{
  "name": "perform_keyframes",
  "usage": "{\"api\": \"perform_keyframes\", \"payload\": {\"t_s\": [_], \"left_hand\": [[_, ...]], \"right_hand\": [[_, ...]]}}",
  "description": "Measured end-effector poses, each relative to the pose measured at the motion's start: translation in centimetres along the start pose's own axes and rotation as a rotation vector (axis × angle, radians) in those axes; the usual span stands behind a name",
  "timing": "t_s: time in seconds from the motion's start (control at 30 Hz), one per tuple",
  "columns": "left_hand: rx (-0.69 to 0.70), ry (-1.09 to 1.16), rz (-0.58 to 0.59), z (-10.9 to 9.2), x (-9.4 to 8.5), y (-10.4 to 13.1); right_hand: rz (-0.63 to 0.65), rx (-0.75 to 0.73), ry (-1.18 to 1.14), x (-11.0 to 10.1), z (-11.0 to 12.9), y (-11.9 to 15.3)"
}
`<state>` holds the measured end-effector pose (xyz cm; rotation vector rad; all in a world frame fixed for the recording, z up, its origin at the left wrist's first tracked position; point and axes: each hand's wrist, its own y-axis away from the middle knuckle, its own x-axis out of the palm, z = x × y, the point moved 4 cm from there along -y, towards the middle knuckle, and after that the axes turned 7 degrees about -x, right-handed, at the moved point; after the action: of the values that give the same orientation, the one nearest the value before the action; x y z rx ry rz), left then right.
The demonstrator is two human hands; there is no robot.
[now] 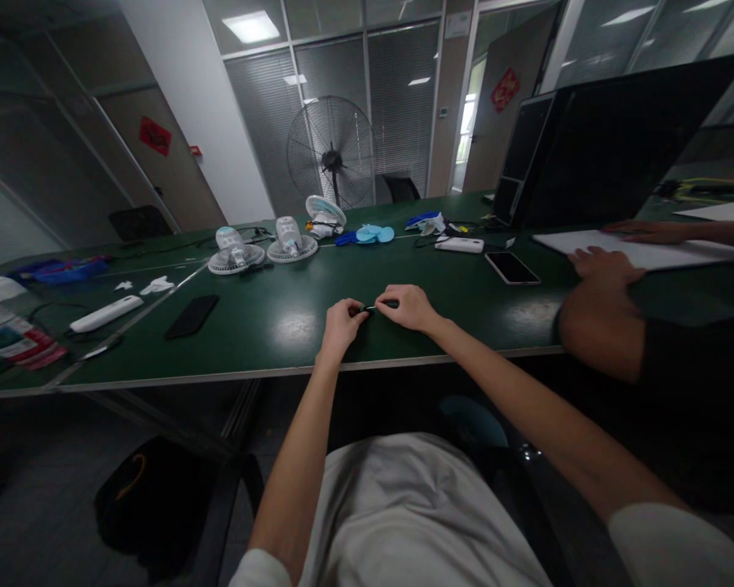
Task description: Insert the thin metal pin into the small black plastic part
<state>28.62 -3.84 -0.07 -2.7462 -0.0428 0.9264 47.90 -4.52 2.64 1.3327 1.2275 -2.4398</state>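
I have both hands low over the near edge of the green table (pixel 281 326), close together, because the thing between them is small and needs two pinches to steady it. My right hand (pixel 409 307) is curled narrow around a thin dark tool (pixel 384 306), which looks like a small screwdriver: the handle sits under the fingers and a slim shaft pokes out toward the left. My left hand (pixel 341 320) is closed down to a fingertip pinch at the end of that shaft, on something too small and dark for me to make out, so I cannot tell whether it holds a separate piece or just the tip. Both wrists seem to rest on or just above the tabletop, which I judge keeps the grip still.

Farther back lie two small white desk fans (pixel 263 249) face up, near blue fan blades (pixel 372 235). A black phone (pixel 192 316) lies to my left, well apart from my hands, and a white remote-shaped bar (pixel 106 314) beyond it. At my right a co-worker's hand (pixel 605 265) rests by a white keyboard (pixel 636 249) in front of a dark monitor (pixel 612 147)
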Motion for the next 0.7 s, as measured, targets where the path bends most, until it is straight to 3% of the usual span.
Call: {"api": "perform_keyframes", "payload": {"t_s": [0.2, 0.37, 0.7], "left_hand": [[0.029, -0.047, 0.007, 0.2, 0.0, -0.1], [0.026, -0.071, 0.004, -0.2, -0.1, 0.0], [0.037, -0.002, 0.012, -0.3, 0.0, 0.1]], "right_hand": [[-0.019, -0.081, -0.129, 0.0, 0.4, -0.3], [-0.001, -0.028, -0.002, -0.1, 0.0, -0.1], [0.054, -0.145, 0.053, 0.2, 1.5, 0.0]]}}
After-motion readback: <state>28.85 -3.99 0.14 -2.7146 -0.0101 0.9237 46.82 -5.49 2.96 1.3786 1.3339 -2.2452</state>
